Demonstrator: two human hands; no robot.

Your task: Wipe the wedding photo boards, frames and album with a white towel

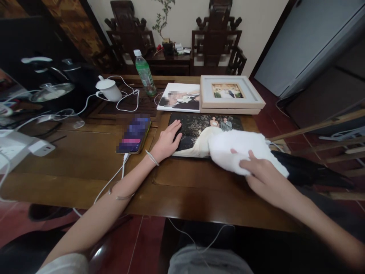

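Note:
A dark wedding photo panel point(191, 133) lies flat on the wooden table point(182, 182), showing a couple and a long white train. My left hand point(167, 141) rests on the panel's left edge, fingers stretched out and holding nothing. A white cloth point(236, 146) covers the panel's right part and hangs past its front edge. My right hand point(258, 169) grips this cloth, with some fingers hidden in its folds. Left of my left hand lies a phone point(134, 133) with its screen lit and a white cable plugged in.
Behind the panel are a white photo board point(179, 98) and a light framed picture point(234, 93). A green-labelled bottle point(146, 74) and a white lidded cup point(108, 89) stand farther left. Cables, a power strip point(17, 150) and a dark pot point(54, 95) crowd the left side.

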